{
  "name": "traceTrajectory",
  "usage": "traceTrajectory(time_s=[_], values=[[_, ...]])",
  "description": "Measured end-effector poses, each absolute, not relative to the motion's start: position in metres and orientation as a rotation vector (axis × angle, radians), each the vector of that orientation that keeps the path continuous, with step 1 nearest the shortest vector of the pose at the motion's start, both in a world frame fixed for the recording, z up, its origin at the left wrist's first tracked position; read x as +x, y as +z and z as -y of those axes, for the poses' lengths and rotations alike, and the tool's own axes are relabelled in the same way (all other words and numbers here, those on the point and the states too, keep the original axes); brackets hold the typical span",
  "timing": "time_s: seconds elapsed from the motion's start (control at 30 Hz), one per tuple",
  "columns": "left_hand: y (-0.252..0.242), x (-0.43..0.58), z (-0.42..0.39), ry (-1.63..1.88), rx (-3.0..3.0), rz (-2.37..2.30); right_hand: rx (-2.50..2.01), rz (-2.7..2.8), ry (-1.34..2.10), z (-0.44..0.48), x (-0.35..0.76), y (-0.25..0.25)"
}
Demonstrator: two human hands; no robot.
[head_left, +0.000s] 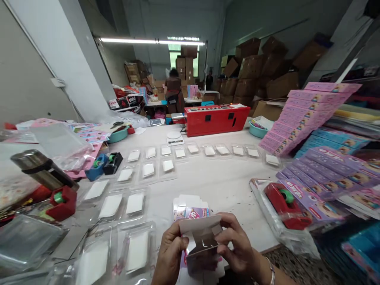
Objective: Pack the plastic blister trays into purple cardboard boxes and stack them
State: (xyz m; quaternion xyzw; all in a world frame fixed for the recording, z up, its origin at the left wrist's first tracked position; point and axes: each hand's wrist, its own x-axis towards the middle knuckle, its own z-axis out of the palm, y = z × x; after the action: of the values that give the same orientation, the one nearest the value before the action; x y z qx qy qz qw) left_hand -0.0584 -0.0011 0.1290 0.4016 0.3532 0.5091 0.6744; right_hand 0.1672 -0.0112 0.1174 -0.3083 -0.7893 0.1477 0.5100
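Note:
A small cardboard box with its end flaps raised is held between both hands near the front edge of the table. My left hand grips its left side, thumb on the rim. On the right side, my right hand pinches the box wall, fingers around the open end. The inside looks grey and shaded; what it contains, if anything, I cannot make out. Just beyond it lies a flattened printed carton in pink and white. To the left sit several clear plastic trays with white cards in them.
Stacked pink boxes and purple boxes rise at the right, beside a red tape dispenser. A steel flask and another red tape dispenser stand left. A red machine and a white scale are at the back.

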Motion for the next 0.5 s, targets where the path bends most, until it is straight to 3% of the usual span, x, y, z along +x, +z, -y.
traceTrajectory(time_s=[0.23, 0.4, 0.5], values=[[0.142, -0.058, -0.026, 1.433, 1.230, -0.629, -0.557, 1.621, 0.248, -0.010, 0.133, 0.126], [0.151, -0.075, -0.039, 1.112, 1.815, -0.459, -0.581, 1.789, 0.181, -0.020, 0.159, 0.126], [0.154, -0.072, -0.037, 1.164, 2.122, -0.480, -0.639, 1.889, 0.270, -0.016, 0.176, 0.134]])
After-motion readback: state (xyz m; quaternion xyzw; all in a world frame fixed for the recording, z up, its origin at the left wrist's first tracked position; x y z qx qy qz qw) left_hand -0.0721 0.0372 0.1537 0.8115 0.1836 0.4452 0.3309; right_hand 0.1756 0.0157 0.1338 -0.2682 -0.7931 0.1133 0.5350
